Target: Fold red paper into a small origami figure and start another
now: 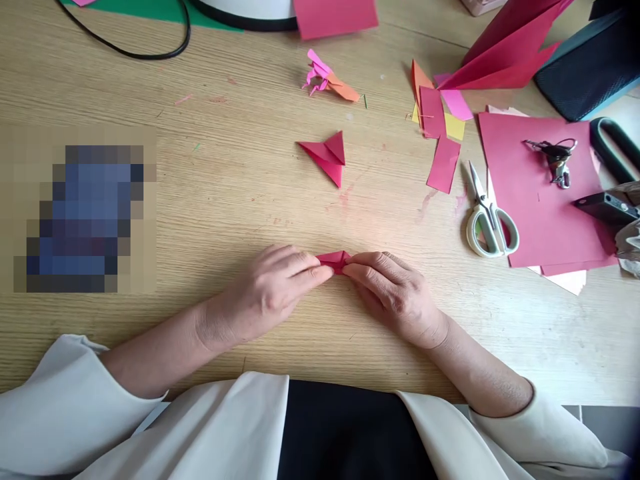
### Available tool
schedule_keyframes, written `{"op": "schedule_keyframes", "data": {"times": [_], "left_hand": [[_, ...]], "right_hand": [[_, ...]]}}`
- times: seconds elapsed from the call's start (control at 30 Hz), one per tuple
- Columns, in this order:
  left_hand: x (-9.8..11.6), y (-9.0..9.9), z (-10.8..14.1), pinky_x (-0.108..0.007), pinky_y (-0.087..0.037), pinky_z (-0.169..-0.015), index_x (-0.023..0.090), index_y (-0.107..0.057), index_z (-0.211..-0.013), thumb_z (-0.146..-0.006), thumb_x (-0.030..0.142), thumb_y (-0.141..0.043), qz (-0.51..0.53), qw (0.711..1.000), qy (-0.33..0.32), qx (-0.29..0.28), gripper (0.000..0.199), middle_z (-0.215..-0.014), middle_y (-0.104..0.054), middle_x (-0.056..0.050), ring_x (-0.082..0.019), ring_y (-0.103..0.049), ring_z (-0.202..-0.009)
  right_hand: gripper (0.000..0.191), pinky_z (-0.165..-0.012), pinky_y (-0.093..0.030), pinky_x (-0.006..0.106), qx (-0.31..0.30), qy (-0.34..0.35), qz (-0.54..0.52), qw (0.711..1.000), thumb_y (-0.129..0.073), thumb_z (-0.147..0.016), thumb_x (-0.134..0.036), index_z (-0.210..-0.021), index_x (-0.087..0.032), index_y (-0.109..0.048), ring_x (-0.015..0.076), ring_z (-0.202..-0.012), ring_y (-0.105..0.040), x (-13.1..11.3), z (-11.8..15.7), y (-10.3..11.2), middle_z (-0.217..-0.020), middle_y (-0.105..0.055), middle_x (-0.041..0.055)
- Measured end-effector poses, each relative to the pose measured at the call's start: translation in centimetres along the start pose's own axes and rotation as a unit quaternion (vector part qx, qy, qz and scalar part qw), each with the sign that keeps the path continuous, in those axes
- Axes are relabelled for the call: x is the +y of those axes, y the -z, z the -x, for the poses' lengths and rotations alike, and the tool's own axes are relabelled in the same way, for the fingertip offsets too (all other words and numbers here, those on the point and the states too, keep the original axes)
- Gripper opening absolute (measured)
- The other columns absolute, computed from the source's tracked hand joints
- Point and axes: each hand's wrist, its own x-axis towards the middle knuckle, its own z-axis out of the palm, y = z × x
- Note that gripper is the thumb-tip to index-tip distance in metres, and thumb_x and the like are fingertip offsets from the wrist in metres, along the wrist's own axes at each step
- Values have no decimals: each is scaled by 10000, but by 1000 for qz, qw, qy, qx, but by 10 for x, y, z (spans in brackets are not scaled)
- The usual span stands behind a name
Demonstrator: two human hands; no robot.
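A small folded piece of red paper [331, 259] is pinched between both hands just above the wooden table [225, 200]. My left hand [273, 280] grips its left end, thumb and fingers pressed together. At the right end, my right hand [397, 287] is closed on it too. Fingers cover much of the paper, so its full shape is hidden. Beyond the hands lies a folded red paper piece [327, 157] with pointed tips. Farther back is a pink and orange folded paper figure [330, 79].
White-handled scissors [490, 220] lie to the right, beside stacked red sheets [530, 213] bearing keys [555, 160]. Small coloured paper strips [444, 163] and a large folded red sheet [505, 53] are at the back right. A black cable [135, 53] curves at the back left, with a blurred-out object [90, 213] nearer.
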Motion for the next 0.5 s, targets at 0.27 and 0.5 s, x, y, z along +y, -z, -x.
{"op": "schedule_keyframes", "data": {"times": [0.27, 0.5], "left_hand": [[3, -1, 5, -363, -532, -817, 158, -645, -1175, -970, 94, -487, -125, 990, -61, -28, 266, -1058, -724, -54, -207, -629, -943], [6, 1, 3, -360, -531, -822, 129, -639, -1184, -968, 74, -485, -158, 984, -79, -16, 270, -1025, -726, -52, -199, -620, -912]], "right_hand": [[414, -873, -573, 374, -47, 52, 60, 996, -516, -957, -66, -1369, -91, -548, 220, -1006, -630, -3, 5, 8, -1250, -657, 162], [364, -848, -582, 389, -53, 51, 93, 993, -499, -965, -60, -1318, -39, -582, 238, -968, -592, -9, 2, 7, -1213, -646, 188]]}}
